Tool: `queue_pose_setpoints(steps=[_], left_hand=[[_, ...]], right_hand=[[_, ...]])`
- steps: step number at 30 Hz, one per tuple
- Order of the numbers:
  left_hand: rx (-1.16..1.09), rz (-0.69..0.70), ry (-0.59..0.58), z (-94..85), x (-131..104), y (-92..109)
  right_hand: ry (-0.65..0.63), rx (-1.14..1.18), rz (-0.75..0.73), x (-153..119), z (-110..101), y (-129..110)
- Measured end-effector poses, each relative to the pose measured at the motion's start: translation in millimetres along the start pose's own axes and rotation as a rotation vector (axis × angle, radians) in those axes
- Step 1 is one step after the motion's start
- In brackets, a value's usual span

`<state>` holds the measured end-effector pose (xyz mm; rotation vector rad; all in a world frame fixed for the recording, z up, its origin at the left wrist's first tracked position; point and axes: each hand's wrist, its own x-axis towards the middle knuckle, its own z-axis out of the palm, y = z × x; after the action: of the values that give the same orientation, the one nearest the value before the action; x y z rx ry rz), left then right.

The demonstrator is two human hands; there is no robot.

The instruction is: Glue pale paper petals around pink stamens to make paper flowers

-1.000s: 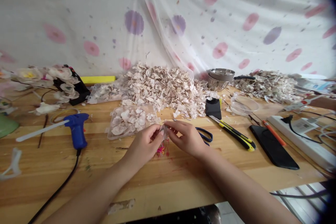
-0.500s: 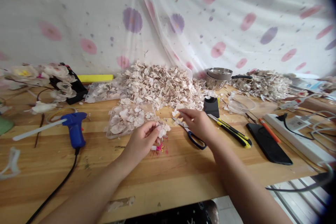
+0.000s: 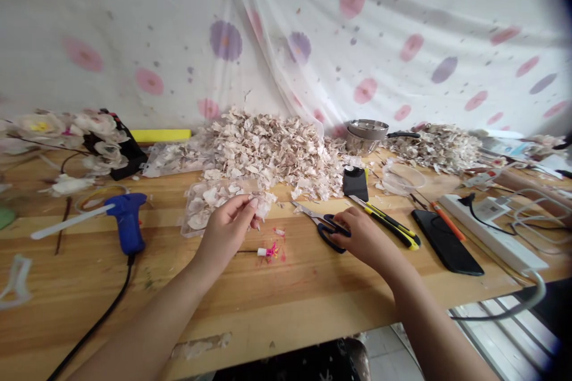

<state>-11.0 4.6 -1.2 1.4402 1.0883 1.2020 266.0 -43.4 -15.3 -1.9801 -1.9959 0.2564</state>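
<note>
Inspector: What does the left hand hold?

Operator: I find its thumb and fingertips closed in a pinch on pale petals, held above the table at the right side of the petal box.

Inspector: And the right hand?

Operator: I see it low over the table, its fingers part-curled at the handles of the scissors. I cannot tell whether they grip. The scissors lie right of the petals, blades pointing left and away from me.

Inspector: State the items between the hands.

Operator: I record a pink flower centre with a white wrap on a thin dark stem, lying nearer than the petals. Pink marks show on the wood around it.

Inspector: The far side?

Operator: I note a large petal heap behind the box, with a metal bowl to its right.

Inspector: Remaining items?

Operator: On the left I list a blue glue gun with a white stick in it. Right of the scissors lie a yellow and black cutter, a black phone, an orange pen and a white power strip. Another person's arm reaches in at the right edge.
</note>
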Motion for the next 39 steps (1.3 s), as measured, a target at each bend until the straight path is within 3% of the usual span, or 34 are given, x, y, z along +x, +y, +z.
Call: queue_pose_setpoints(steps=[6,11,14,17,20,24,29,39], left_hand=[[-0.027,-0.005,0.033,0.9,3,1],[-0.035,-0.025,0.004,5.0,2,-2],[-0.048,-0.054,-0.042,8.0,0,-2],[-0.064,-0.082,-0.09,12.0,-5,0],[-0.081,-0.092,-0.108,15.5,-12,5],[-0.11,-0.054,-0.101,17.6,-19,14],[-0.185,0.032,-0.064,16.1,-27,18],[-0.055,0.105,-0.039,10.8,-34,19]], right_hand=[[0.016,0.092,0.034,10,3,-2],[0.06,0.34,0.126,4,1,4],[0.103,0.678,0.13,-13,2,-4],[0.122,1.21,0.108,-35,13,-22],[0.086,1.412,-0.025,-54,34,-46],[0.043,1.459,-0.09,-68,52,-76],[-0.137,1.392,0.038,-77,46,-106],[-0.189,1.469,0.025,-75,52,-120]])
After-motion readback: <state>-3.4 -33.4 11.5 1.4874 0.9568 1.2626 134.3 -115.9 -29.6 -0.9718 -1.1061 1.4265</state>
